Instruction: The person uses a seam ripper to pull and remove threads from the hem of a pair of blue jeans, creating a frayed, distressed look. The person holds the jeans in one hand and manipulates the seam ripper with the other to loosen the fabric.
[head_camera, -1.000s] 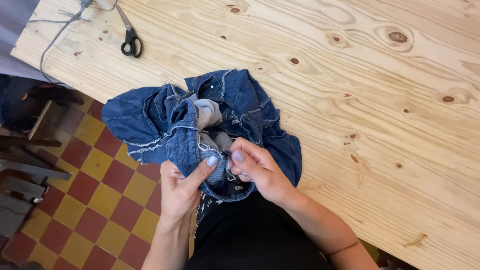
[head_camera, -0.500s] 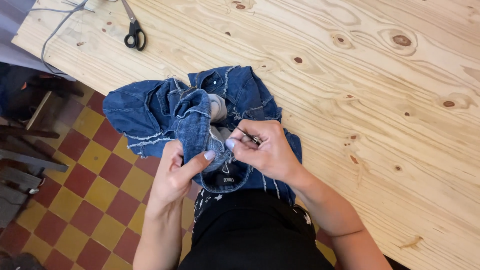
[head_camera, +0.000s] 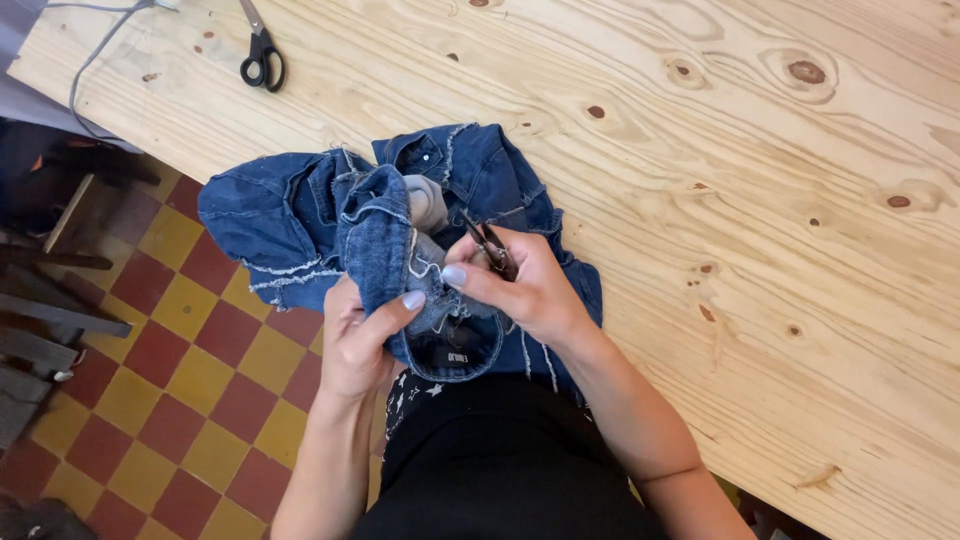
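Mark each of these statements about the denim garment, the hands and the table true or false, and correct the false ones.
1. The left hand grips a fold of the blue denim garment. True.
2. The right hand is empty. False: it holds a small dark metal tool.
3. The black-handled scissors lie on the garment. False: they lie apart, near the far corner of the pale knotted wooden table.
4. The floor has red and yellow tiles. True.

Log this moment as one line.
left hand: grips denim garment | right hand: holds small snips | scissors: on table
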